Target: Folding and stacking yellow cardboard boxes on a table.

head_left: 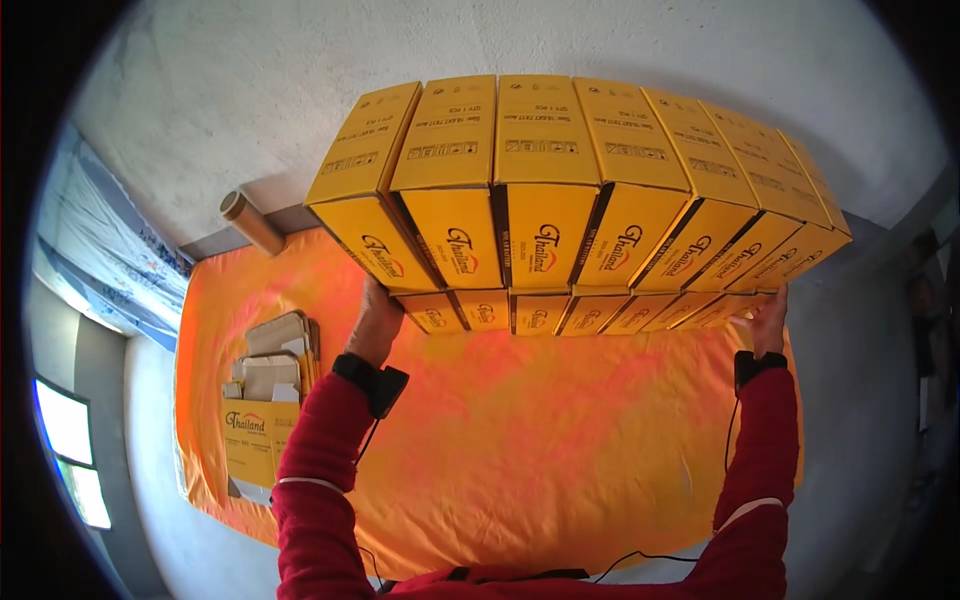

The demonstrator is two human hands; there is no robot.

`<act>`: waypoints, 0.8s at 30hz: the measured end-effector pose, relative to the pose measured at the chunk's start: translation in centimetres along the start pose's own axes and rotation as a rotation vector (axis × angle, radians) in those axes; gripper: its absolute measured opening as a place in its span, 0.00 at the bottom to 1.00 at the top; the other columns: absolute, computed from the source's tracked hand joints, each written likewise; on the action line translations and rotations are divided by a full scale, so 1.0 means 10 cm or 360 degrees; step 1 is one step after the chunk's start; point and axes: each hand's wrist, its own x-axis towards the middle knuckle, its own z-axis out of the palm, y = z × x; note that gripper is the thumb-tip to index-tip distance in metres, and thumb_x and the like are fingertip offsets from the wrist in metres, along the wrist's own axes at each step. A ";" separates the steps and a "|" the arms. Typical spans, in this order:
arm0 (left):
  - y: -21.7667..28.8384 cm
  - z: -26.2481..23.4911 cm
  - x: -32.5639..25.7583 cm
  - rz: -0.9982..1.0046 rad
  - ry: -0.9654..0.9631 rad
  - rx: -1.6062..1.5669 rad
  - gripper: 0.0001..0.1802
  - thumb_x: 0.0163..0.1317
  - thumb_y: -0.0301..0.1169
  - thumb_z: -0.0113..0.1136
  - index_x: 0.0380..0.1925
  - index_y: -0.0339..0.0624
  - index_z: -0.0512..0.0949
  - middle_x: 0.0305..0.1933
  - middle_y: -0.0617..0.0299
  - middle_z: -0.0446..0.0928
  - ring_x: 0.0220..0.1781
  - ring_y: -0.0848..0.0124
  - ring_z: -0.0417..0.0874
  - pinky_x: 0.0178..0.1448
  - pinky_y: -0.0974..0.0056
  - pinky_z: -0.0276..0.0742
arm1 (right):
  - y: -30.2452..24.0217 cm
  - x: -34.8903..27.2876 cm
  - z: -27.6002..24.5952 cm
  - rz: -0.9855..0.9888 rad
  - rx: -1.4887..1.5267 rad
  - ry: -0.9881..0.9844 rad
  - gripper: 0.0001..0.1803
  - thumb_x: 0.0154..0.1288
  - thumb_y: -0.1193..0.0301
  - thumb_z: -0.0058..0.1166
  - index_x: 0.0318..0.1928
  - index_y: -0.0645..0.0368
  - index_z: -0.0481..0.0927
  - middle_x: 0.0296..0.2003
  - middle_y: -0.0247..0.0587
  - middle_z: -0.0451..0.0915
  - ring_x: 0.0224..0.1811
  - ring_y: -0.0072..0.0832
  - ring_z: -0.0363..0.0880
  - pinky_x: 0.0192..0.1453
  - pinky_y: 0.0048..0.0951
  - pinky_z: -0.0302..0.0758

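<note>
Yellow cardboard boxes stand side by side in two stacked rows at the far side of the table. The upper row shows its tops and printed fronts, looming over the lower row. My left hand grips the stack's left end, just beneath the leftmost upper box; its fingers are mostly hidden behind the cardboard. At the opposite end, my right hand presses against the boxes, with its thumb side toward the front of the lower row. Both hands bracket the stack between them.
An orange cloth covers the table. Flattened yellow cartons with brown flaps lie on its left part. A brown cardboard tube leans near the back wall. Black cables run by my arms.
</note>
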 end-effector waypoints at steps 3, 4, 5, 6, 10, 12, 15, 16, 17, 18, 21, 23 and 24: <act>-0.01 -0.06 -0.02 0.0013 -0.0085 -0.0040 0.23 0.69 0.43 0.50 0.56 0.39 0.73 0.58 0.56 0.77 0.60 0.61 0.77 0.63 0.54 0.74 | 0.10 -0.14 0.20 -0.0067 0.0015 0.0168 0.47 0.66 0.35 0.41 0.76 0.46 0.45 0.76 0.43 0.41 0.78 0.46 0.40 0.65 0.75 0.54; 0.02 -0.09 0.00 0.0019 -0.0104 -0.0059 0.22 0.69 0.42 0.51 0.56 0.39 0.73 0.58 0.56 0.77 0.60 0.61 0.77 0.63 0.54 0.74 | 0.10 -0.15 0.25 -0.0080 0.0014 0.0241 0.47 0.66 0.35 0.41 0.76 0.46 0.45 0.76 0.42 0.42 0.78 0.46 0.40 0.65 0.75 0.54; 0.04 -0.09 0.08 0.0019 -0.0127 -0.0056 0.22 0.69 0.42 0.51 0.56 0.39 0.73 0.58 0.56 0.77 0.60 0.61 0.77 0.63 0.54 0.74 | 0.10 -0.15 0.26 -0.0095 0.0028 0.0252 0.47 0.66 0.35 0.41 0.76 0.46 0.45 0.76 0.42 0.42 0.78 0.46 0.40 0.65 0.75 0.54; 0.03 -0.14 0.13 0.0026 -0.0109 -0.0098 0.22 0.69 0.42 0.51 0.56 0.39 0.73 0.58 0.55 0.77 0.59 0.60 0.78 0.63 0.54 0.74 | 0.11 -0.17 0.24 -0.0110 -0.0010 0.0149 0.47 0.66 0.35 0.41 0.76 0.46 0.45 0.76 0.43 0.42 0.78 0.46 0.40 0.65 0.75 0.54; 0.02 -0.19 0.23 -0.0047 -0.0178 -0.0168 0.22 0.69 0.40 0.51 0.56 0.39 0.73 0.58 0.55 0.78 0.58 0.59 0.79 0.62 0.52 0.75 | 0.14 -0.18 0.19 -0.0159 -0.0087 0.0087 0.47 0.67 0.35 0.39 0.76 0.46 0.45 0.76 0.42 0.43 0.78 0.45 0.42 0.63 0.74 0.58; 0.08 -0.11 0.26 -0.0062 -0.0289 -0.0158 0.22 0.68 0.40 0.52 0.57 0.39 0.73 0.58 0.55 0.78 0.57 0.59 0.79 0.62 0.51 0.76 | 0.11 -0.06 0.20 -0.0205 -0.0062 0.0171 0.46 0.67 0.35 0.38 0.76 0.46 0.46 0.76 0.42 0.44 0.78 0.44 0.43 0.62 0.74 0.60; 0.13 -0.07 0.31 -0.0007 -0.0270 -0.0167 0.22 0.68 0.41 0.52 0.57 0.39 0.73 0.58 0.55 0.78 0.58 0.59 0.79 0.61 0.49 0.76 | 0.10 0.04 0.17 -0.0112 -0.0005 0.0215 0.45 0.68 0.35 0.36 0.75 0.47 0.47 0.76 0.39 0.46 0.78 0.43 0.44 0.60 0.72 0.63; 0.12 -0.08 0.29 -0.0018 -0.0279 -0.0166 0.22 0.68 0.41 0.52 0.57 0.39 0.73 0.58 0.55 0.78 0.58 0.59 0.79 0.61 0.49 0.76 | 0.11 0.02 0.16 -0.0131 0.0005 0.0246 0.43 0.69 0.35 0.36 0.73 0.48 0.51 0.70 0.39 0.54 0.73 0.42 0.51 0.61 0.74 0.61; 0.13 -0.06 0.28 -0.0037 -0.0280 -0.0137 0.22 0.68 0.41 0.52 0.57 0.39 0.73 0.58 0.55 0.78 0.58 0.59 0.79 0.61 0.49 0.76 | 0.11 -0.02 0.16 -0.0156 0.0018 0.0274 0.40 0.69 0.35 0.35 0.70 0.48 0.56 0.64 0.38 0.61 0.69 0.40 0.58 0.61 0.76 0.60; 0.14 -0.03 0.26 -0.0052 -0.0284 -0.0110 0.22 0.68 0.41 0.52 0.57 0.39 0.73 0.58 0.55 0.78 0.58 0.59 0.79 0.61 0.49 0.76 | 0.09 -0.07 0.15 -0.0184 0.0032 0.0300 0.39 0.70 0.36 0.35 0.68 0.49 0.61 0.59 0.37 0.69 0.65 0.39 0.65 0.62 0.78 0.58; 0.19 -0.02 0.24 -0.0021 -0.0335 -0.0111 0.23 0.68 0.42 0.52 0.57 0.40 0.73 0.58 0.56 0.78 0.57 0.59 0.79 0.61 0.49 0.76 | 0.18 -0.29 0.21 -0.0281 0.0029 0.0165 0.41 0.70 0.35 0.34 0.72 0.49 0.55 0.69 0.38 0.56 0.74 0.44 0.50 0.62 0.78 0.57; 0.19 -0.04 0.22 -0.0013 -0.0369 -0.0171 0.23 0.68 0.43 0.52 0.57 0.41 0.73 0.57 0.57 0.78 0.57 0.59 0.79 0.60 0.49 0.77 | 0.18 -0.33 0.23 -0.0367 0.0052 0.0076 0.42 0.70 0.35 0.34 0.74 0.48 0.51 0.75 0.39 0.49 0.78 0.46 0.42 0.62 0.78 0.56; 0.17 -0.03 0.23 0.0009 -0.0403 -0.0177 0.23 0.68 0.43 0.52 0.57 0.41 0.73 0.57 0.57 0.78 0.57 0.59 0.79 0.60 0.49 0.77 | 0.18 -0.32 0.16 -0.0367 0.0041 0.0080 0.43 0.69 0.35 0.34 0.74 0.48 0.50 0.75 0.39 0.49 0.78 0.46 0.42 0.63 0.78 0.56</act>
